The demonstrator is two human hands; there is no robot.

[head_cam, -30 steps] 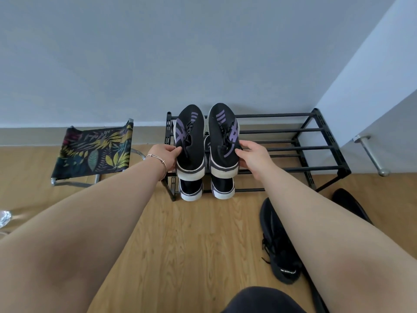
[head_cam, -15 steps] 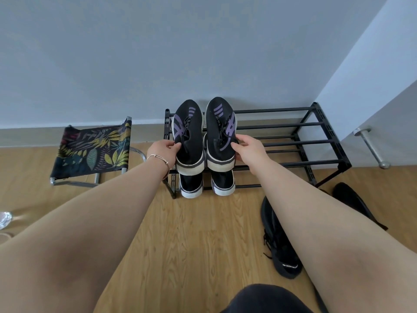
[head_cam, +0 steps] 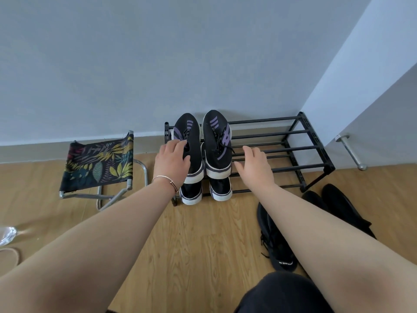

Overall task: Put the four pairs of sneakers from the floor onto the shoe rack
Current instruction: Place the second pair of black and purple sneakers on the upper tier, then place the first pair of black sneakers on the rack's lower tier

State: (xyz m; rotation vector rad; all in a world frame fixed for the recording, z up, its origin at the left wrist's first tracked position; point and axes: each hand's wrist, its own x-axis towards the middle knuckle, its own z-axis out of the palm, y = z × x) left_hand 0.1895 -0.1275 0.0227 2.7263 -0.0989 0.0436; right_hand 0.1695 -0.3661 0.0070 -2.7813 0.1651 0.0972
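Observation:
A black metal shoe rack (head_cam: 293,132) stands against the wall. On the left end of its top tier sits a pair of black sneakers with purple stripes (head_cam: 216,143). Below them, on the lower tier, the heels of another black pair with white soles (head_cam: 220,190) show. My left hand (head_cam: 172,161) hovers with spread fingers over the left striped sneaker's heel. My right hand (head_cam: 253,163) is open just right of the right striped sneaker, off it. All-black sneakers lie on the floor: one (head_cam: 274,240) beside my right arm, others (head_cam: 338,206) partly hidden behind it.
A folding stool with a leaf-print seat (head_cam: 99,163) stands left of the rack. A wall corner and a metal door stop (head_cam: 350,152) are at the right. Something clear and glassy (head_cam: 6,234) lies at the left edge on the wooden floor.
Both hands held the striped sneakers on the top tier; now they have let go and lifted off, fingers spread. The pair rests on the rack, pushed slightly back.

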